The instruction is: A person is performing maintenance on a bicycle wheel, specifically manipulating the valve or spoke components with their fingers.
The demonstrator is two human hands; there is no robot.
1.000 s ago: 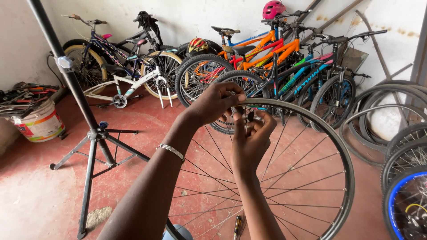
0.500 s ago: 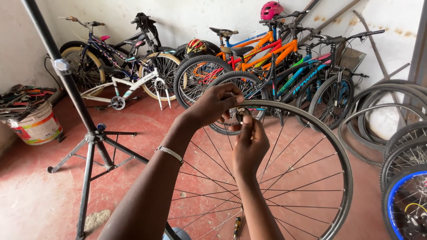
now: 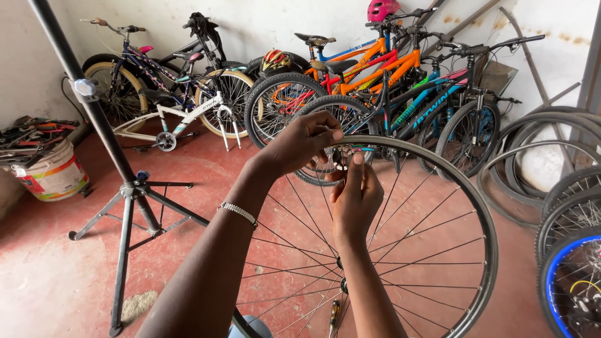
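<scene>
A bare bicycle wheel [image 3: 483, 220] with a black rim and thin spokes stands upright in front of me. My left hand [image 3: 299, 143], with a beaded bracelet on its wrist, reaches over the top of the rim and pinches something small there. My right hand [image 3: 355, 199] is raised just below it, fingers closed on the same small part by the rim. What sits between the fingers is too small to make out. The wheel's hub is partly hidden behind my right forearm.
A black repair stand [image 3: 119, 181] on tripod legs rises at the left. A white bucket [image 3: 53, 178] with tools behind it sits far left. Several bicycles [image 3: 375, 81] lean along the back wall. Loose tyres and wheels [image 3: 563, 206] pile up at the right.
Both hands stay at the top of the rim, shifting slightly; the fingers have worked a little on the small part. The view has barely drifted.
</scene>
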